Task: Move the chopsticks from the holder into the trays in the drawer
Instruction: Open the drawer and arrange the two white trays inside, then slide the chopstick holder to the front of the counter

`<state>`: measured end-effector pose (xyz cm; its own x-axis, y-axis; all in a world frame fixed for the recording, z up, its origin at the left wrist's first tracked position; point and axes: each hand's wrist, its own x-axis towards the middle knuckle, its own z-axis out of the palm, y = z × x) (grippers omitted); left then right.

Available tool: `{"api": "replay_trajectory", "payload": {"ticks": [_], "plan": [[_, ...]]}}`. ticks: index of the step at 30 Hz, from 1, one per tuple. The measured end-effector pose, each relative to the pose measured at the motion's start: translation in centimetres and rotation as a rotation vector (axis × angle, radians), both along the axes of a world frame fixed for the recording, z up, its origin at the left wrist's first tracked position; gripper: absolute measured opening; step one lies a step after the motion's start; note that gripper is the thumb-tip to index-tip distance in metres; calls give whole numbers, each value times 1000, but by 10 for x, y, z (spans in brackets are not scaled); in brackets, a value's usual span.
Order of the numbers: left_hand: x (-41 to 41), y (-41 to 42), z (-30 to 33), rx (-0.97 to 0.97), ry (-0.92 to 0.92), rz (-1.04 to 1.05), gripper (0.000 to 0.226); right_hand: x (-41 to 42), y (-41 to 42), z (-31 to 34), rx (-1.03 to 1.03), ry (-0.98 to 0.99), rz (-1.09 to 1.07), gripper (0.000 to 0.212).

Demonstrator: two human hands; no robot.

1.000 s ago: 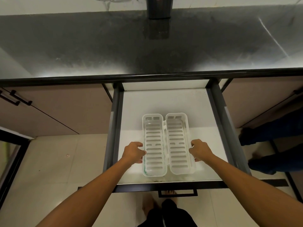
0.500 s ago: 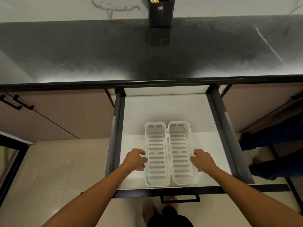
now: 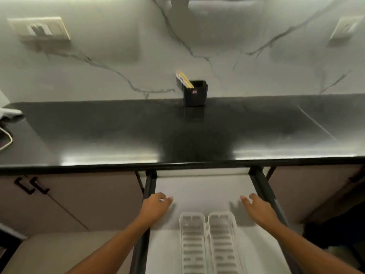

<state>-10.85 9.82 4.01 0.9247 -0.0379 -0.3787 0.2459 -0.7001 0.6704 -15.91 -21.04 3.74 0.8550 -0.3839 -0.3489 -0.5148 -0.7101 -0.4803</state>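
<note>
A black holder (image 3: 195, 93) stands at the back of the dark counter, against the marble wall. Pale yellow chopsticks (image 3: 184, 80) lean out of its left side. Below the counter the drawer (image 3: 201, 190) is pulled out, with two white slotted trays (image 3: 210, 244) side by side in it, both bare. My left hand (image 3: 156, 208) hovers over the drawer's left rail, fingers loosely apart, holding nothing. My right hand (image 3: 258, 211) hovers near the right rail, likewise holding nothing. Both hands are clear of the trays.
The glossy black counter (image 3: 138, 135) spans the view. A grey cloth (image 3: 8, 115) and a white cord (image 3: 6, 139) lie at its left end. Wall switch plates (image 3: 39, 28) sit upper left and upper right. Cabinet doors with black handles (image 3: 31, 185) flank the drawer.
My view has tilted up, bringing the holder and wall into sight. Both hands have let go of the trays' sides and lifted forward and apart.
</note>
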Motion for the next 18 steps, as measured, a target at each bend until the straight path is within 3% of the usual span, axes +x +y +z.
{"api": "replay_trajectory", "payload": {"ticks": [4, 9, 12, 18], "plan": [[67, -13, 63, -42, -190, 46, 37, 67, -2, 68, 77, -200, 10, 43], [158, -34, 119, -320, -258, 154, 26, 156, -3, 135, 201, -395, 44, 49], [217, -49, 143, -437, -314, 172, 20, 221, -12, 156, 347, -468, 45, 59], [330, -81, 145, -530, -351, 184, 37, 342, -27, 157, 514, -542, 27, 71]]}}
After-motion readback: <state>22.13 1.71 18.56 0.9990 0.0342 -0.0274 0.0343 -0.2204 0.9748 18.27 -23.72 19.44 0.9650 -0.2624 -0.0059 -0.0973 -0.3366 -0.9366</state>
